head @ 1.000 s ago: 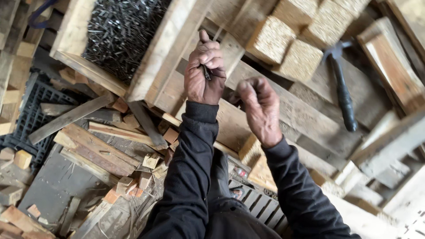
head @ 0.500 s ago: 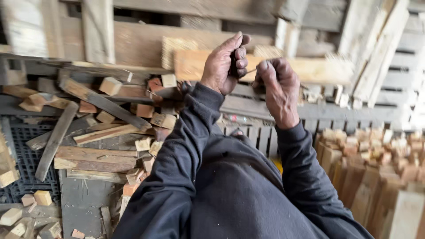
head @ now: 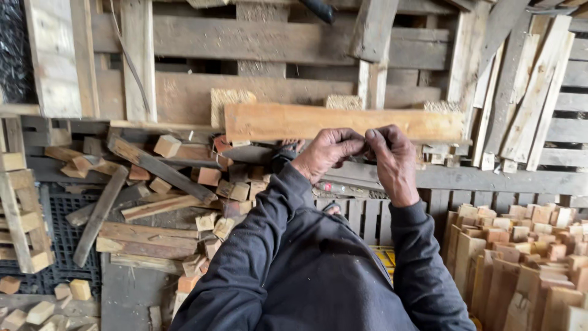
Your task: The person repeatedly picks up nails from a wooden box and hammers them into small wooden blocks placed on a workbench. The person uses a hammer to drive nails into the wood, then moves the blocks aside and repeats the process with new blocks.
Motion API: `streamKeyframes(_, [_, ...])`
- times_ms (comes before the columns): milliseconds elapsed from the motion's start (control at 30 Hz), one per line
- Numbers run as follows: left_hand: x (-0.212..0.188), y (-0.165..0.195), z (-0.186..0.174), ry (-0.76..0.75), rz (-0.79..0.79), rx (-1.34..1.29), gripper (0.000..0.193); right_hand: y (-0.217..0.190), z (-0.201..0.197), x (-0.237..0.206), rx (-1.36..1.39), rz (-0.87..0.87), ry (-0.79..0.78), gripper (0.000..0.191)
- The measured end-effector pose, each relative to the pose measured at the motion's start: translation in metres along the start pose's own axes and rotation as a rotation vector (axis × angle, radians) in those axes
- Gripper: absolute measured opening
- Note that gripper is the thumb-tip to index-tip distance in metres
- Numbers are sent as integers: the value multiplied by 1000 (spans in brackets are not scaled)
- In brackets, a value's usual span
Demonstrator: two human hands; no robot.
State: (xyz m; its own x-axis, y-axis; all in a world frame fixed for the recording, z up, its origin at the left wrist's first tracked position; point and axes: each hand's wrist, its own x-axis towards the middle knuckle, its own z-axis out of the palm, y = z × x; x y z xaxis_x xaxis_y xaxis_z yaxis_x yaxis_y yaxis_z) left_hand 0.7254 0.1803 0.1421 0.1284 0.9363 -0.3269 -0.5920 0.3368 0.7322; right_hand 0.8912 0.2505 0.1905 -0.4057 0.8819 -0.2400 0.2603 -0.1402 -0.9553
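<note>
The left hand (head: 327, 153) and the right hand (head: 392, 160) are raised together, fingertips meeting and pinched shut on something too small to make out; what it is cannot be told from this view. Both hands sit just in front of a pale wooden plank (head: 343, 121), which lies level across the scene, and everything else is placed from that plank. Behind and above it stand weathered pallets (head: 294, 43) of grey boards, with more slats leaning upright to its right (head: 533, 92). Below and to the left of the plank a loose heap of offcut blocks and short slats (head: 177, 190) spreads over the ground, some pieces lying across a black plastic grid crate (head: 67, 227). At the far left, level with the heap, a small stack of cut pieces (head: 24, 214) stands. Below and to the right of the plank, light-coloured wood blocks (head: 520, 263) stand packed close together on end. Dark sleeves (head: 275, 245) run from the hands toward the camera, and directly beneath the plank grey slatted boards (head: 367, 214) show between the arms.
</note>
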Motion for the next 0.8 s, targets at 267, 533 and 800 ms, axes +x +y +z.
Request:
streamKeyframes(267, [95, -11, -78, 475, 563, 583, 16, -43, 69, 187, -410, -54, -76, 27])
streamKeyframes(533, [106, -4, -95, 339, 534, 944, 10, 2, 182, 389, -1080, -423, -141, 59])
streamKeyframes(800, [109, -2, -96, 295, 467, 1054, 24, -8, 212, 407, -1001, 50, -305, 37])
